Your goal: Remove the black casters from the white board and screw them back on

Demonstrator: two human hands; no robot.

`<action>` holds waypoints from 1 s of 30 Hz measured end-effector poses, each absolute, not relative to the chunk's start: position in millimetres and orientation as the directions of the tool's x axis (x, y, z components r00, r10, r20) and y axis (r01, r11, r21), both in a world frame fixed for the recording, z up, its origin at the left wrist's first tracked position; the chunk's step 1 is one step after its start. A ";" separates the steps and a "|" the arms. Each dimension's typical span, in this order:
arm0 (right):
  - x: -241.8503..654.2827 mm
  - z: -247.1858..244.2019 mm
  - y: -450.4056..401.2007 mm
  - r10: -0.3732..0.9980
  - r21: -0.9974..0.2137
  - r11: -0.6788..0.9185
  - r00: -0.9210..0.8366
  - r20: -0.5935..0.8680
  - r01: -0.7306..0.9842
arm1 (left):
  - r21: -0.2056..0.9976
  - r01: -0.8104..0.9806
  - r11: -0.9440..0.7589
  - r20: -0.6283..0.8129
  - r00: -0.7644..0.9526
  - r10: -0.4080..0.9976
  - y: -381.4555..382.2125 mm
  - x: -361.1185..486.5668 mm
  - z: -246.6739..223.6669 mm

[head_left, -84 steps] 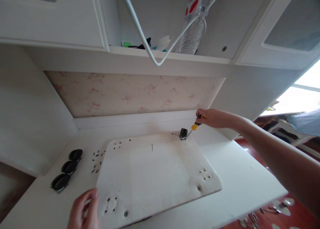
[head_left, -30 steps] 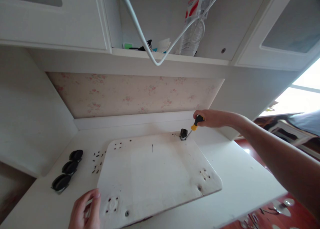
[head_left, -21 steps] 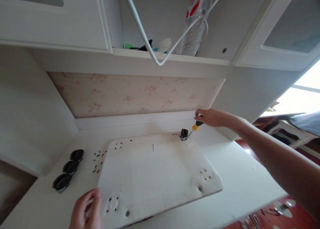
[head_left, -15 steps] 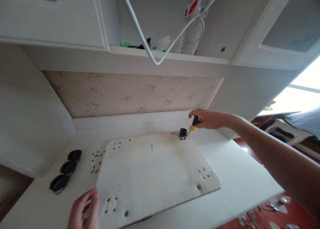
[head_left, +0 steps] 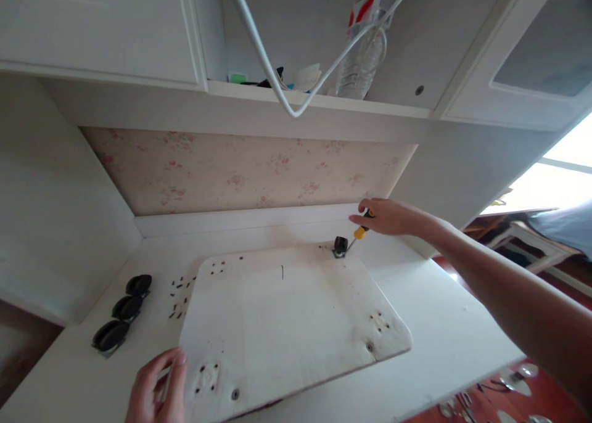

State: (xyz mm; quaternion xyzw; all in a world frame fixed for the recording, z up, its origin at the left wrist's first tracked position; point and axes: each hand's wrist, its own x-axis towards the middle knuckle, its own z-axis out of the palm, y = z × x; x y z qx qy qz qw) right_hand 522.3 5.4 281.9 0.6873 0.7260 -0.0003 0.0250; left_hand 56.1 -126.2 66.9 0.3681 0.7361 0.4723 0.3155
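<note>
A white board (head_left: pixel 287 312) with rounded corners and groups of screw holes lies flat on the white desktop. At its far right corner a black caster wheel (head_left: pixel 341 245) stands on a metal plate. My right hand (head_left: pixel 382 216) is wrapped round a yellow and black screwdriver (head_left: pixel 359 232), its shaft slanting down to the caster's plate; the tip is too small to make out. With curled fingers, my left hand (head_left: pixel 156 386) grips the board's left edge near its front corner. Three loose casters (head_left: pixel 127 308) sit in a row at the left, and several small dark screws (head_left: pixel 179 299) lie beside the board.
Overhead, a shelf (head_left: pixel 324 102) holds a clear plastic bottle (head_left: pixel 361 59) and small items. A white cable (head_left: pixel 296 111) hangs in front of it. Cabinet sides flank the desktop, and objects lie on the red floor (head_left: pixel 490 392) at lower right.
My right hand's fingers have shifted on the screwdriver handle, with the index finger now more stretched out. The whole view has moved slightly. The left hand keeps its place at the board.
</note>
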 end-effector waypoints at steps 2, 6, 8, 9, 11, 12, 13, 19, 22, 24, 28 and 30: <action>521.4 281.2 6.6 1.000 0.067 0.012 -0.011 -0.016 0.998 | 0.928 0.244 0.283 -0.119 -0.526 0.842 -126.8 56.6 67.7; 520.7 282.1 6.7 0.989 0.004 0.139 -0.138 -0.056 0.990 | 0.930 0.242 0.278 -0.118 -0.519 0.846 -127.9 57.7 69.9; 519.6 281.0 6.5 0.985 -0.015 0.169 -0.170 -0.028 0.985 | 0.930 0.242 0.278 -0.118 -0.519 0.847 -128.0 57.4 69.3; 518.8 279.9 6.7 0.988 -0.008 0.152 -0.152 0.002 0.988 | 0.929 0.247 0.274 -0.111 -0.522 0.846 -128.0 57.2 68.5; 517.4 277.4 8.1 0.996 0.022 0.072 -0.073 0.054 0.997 | 0.930 0.253 0.265 -0.098 -0.524 0.846 -127.7 56.8 67.0; 517.1 276.5 9.1 0.997 0.032 0.037 -0.039 0.067 0.999 | 0.930 0.255 0.263 -0.095 -0.526 0.845 -127.6 56.8 66.5; 517.1 276.1 10.0 0.998 0.035 0.018 -0.020 0.067 0.999 | 0.931 0.252 0.265 -0.098 -0.527 0.845 -127.5 56.9 66.3; 517.6 281.0 9.1 0.988 -0.038 0.151 -0.152 -0.011 0.988 | 0.922 0.256 0.292 -0.119 -0.531 0.839 -127.2 57.9 69.7; 515.5 281.6 7.4 0.997 0.017 0.062 -0.063 0.041 0.998 | 0.921 0.254 0.296 -0.120 -0.538 0.834 -126.8 58.2 70.3; 515.4 280.9 7.1 0.998 0.073 -0.009 0.004 0.065 0.997 | 0.920 0.250 0.303 -0.127 -0.541 0.832 -126.6 58.3 70.1; 519.8 280.1 5.8 0.997 0.030 0.080 -0.080 0.006 0.996 | 0.914 0.254 0.315 -0.136 -0.541 0.830 -126.9 58.2 69.9; 521.8 279.9 4.3 0.987 -0.037 0.159 -0.160 -0.010 0.987 | 0.918 0.258 0.302 -0.124 -0.536 0.835 -127.1 58.2 69.9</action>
